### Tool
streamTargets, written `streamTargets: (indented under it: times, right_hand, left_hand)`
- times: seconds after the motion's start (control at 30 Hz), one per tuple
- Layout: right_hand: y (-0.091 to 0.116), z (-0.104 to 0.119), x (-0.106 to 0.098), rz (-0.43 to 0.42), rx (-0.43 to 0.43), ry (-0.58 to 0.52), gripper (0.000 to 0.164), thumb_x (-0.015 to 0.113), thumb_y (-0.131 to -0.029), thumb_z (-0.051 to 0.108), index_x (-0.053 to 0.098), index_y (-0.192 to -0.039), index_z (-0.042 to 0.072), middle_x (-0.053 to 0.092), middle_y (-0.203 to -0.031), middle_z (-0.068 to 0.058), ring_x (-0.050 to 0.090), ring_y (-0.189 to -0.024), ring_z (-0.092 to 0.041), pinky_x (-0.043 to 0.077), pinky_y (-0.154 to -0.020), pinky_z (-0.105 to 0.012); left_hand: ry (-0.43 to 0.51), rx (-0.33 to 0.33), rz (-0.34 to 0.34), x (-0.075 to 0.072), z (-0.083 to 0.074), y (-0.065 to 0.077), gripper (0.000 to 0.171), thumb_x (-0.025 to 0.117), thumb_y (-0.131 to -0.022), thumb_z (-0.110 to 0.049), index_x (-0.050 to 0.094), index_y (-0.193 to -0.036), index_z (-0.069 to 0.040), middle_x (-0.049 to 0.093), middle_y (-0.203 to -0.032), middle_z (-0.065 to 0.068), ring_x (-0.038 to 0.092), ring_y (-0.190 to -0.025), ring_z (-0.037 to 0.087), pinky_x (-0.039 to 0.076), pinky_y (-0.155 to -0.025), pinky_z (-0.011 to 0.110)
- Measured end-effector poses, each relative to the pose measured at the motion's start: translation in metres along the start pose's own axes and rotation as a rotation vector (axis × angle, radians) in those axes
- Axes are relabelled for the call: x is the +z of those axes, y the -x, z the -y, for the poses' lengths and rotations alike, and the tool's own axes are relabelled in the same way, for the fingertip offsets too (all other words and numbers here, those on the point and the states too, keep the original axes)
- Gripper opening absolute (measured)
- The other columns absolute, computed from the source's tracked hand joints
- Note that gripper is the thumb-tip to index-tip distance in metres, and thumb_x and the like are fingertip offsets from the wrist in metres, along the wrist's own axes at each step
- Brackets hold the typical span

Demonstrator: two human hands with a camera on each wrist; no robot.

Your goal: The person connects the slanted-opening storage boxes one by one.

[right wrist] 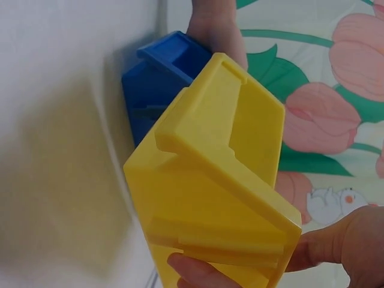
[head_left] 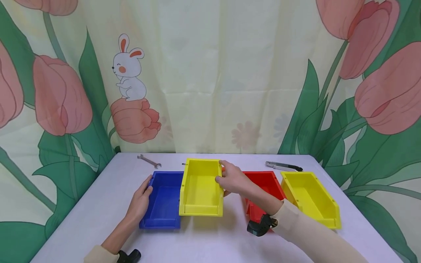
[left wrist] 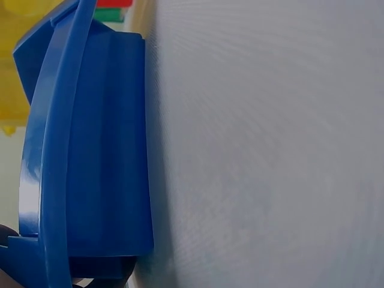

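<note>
A yellow plastic bin hangs above the table, its shadow below it. My right hand grips this bin by its right wall, thumb on the near side; fingers show against the wall in the right wrist view. Just left of it stands a blue bin on the table. My left hand holds the blue bin at its left side wall. The blue wall fills the left of the left wrist view, where most of that hand is hidden.
A red bin, partly behind my right forearm, and another yellow bin stand at the right. Along the back lie a wrench and a utility knife. A small orange thing peeks out behind my right hand.
</note>
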State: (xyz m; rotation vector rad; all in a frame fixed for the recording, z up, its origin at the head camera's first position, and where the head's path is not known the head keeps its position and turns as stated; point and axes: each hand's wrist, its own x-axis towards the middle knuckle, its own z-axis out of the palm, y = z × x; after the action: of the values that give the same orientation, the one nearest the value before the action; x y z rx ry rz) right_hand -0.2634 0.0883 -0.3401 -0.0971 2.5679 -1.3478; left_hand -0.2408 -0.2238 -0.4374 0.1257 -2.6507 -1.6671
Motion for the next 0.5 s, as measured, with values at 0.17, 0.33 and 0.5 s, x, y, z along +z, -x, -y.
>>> streamTargets:
  times: [0.17, 0.33, 0.5]
  right_hand:
    - [-0.0001, 0.0005, 0.0007, -0.004, -0.001, -0.006, 0.076, 0.072, -0.1, 0.011, 0.033, -0.165, 0.013, 0.065, -0.136, -0.018, 0.075, -0.1, -0.025, 0.071, -0.073, -0.039]
    - [0.0, 0.0012, 0.0005, -0.004, -0.011, -0.001, 0.076, 0.071, -0.1, 0.011, 0.033, -0.165, 0.013, 0.066, -0.135, -0.017, 0.075, -0.1, -0.025, 0.071, -0.074, -0.04]
    - [0.0008, 0.0003, -0.0004, -0.007, -0.009, 0.004, 0.075, 0.071, -0.1, 0.011, 0.034, -0.165, 0.013, 0.066, -0.135, -0.017, 0.075, -0.099, -0.024, 0.071, -0.073, -0.04]
  left_hand:
    - [-0.001, 0.0, 0.001, -0.0003, 0.0005, 0.0002, 0.058, 0.025, -0.117, -0.021, 0.008, -0.172, -0.014, 0.009, -0.18, 0.017, 0.008, -0.167, 0.043, 0.012, -0.138, 0.061]
    - [0.0, 0.0, -0.002, 0.0004, 0.0009, -0.0001, 0.058, 0.025, -0.117, -0.021, 0.008, -0.172, -0.014, 0.01, -0.18, 0.018, 0.009, -0.167, 0.043, 0.012, -0.138, 0.061]
    - [-0.004, 0.001, -0.004, 0.0017, 0.0006, -0.0003, 0.058, 0.025, -0.117, -0.021, 0.008, -0.172, -0.014, 0.01, -0.179, 0.019, 0.009, -0.166, 0.044, 0.012, -0.137, 0.061]
